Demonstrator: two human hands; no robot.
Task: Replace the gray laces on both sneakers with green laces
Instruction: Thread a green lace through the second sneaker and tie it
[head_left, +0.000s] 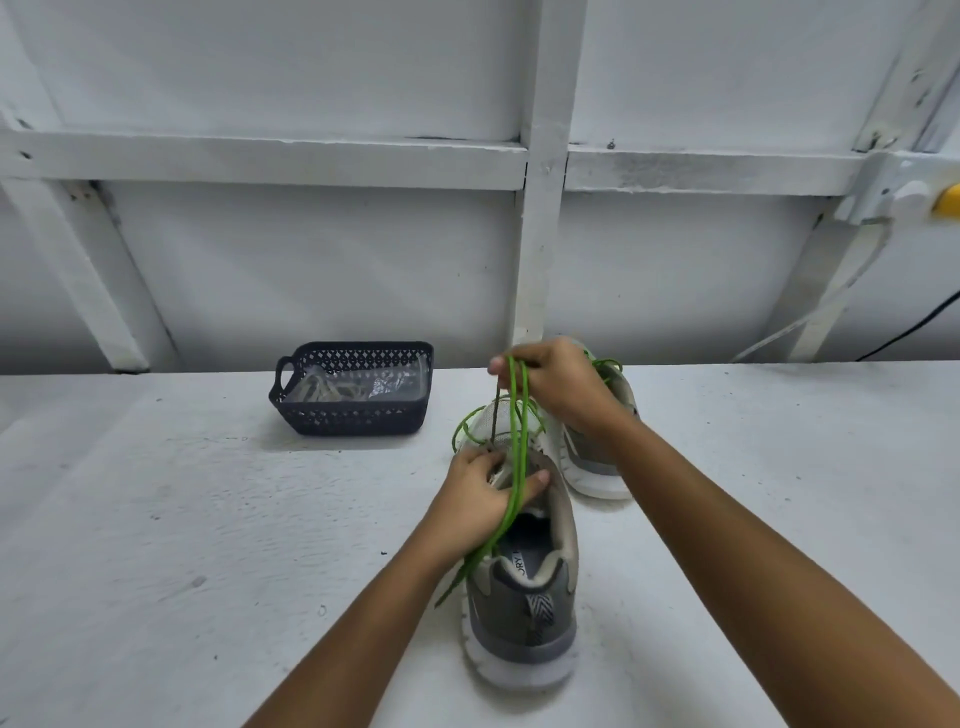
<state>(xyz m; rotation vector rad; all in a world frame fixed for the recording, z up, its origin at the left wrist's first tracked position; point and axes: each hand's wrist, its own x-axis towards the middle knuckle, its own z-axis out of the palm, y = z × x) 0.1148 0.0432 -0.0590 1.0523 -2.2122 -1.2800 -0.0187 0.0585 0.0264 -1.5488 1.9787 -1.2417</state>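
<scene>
Basket (353, 415) sits left of sneaker (524, 618) and green lace (513, 415).

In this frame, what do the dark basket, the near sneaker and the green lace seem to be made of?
The basket: moulded plastic by the look, dark matte, with a pierced lattice and a formed handle. The near sneaker: grey textile upper, probably mesh, padded collar, white foam-like sole. The green lace: thin round cord, likely woven synthetic; weave too fine to tell.
</scene>
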